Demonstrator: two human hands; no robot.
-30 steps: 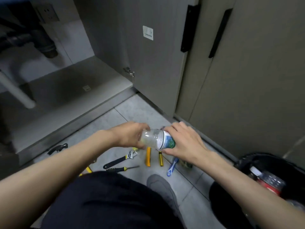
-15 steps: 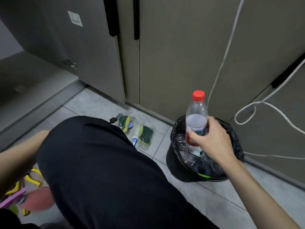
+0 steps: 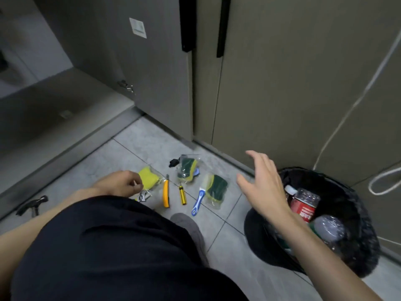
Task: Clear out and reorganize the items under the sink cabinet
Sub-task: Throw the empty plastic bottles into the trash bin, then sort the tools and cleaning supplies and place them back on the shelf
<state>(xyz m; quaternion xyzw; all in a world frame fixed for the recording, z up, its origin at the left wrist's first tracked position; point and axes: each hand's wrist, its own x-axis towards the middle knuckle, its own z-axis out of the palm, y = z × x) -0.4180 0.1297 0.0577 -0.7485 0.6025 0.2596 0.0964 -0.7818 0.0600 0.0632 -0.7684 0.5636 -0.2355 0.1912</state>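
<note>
Black bin (image 3: 355, 266) beside right hand (image 3: 263, 185), grip apart; left hand (image 3: 121, 183) loosely curled.

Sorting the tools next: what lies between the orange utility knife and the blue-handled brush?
A yellow-handled screwdriver, between the utility knife and brush, in the head view.

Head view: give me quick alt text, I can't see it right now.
An open right hand hovers beside a black-lined bin holding plastic bottles. The left hand, loosely curled, is near packaged sponges, a yellow utility knife and a screwdriver lying on the tile floor.
</note>
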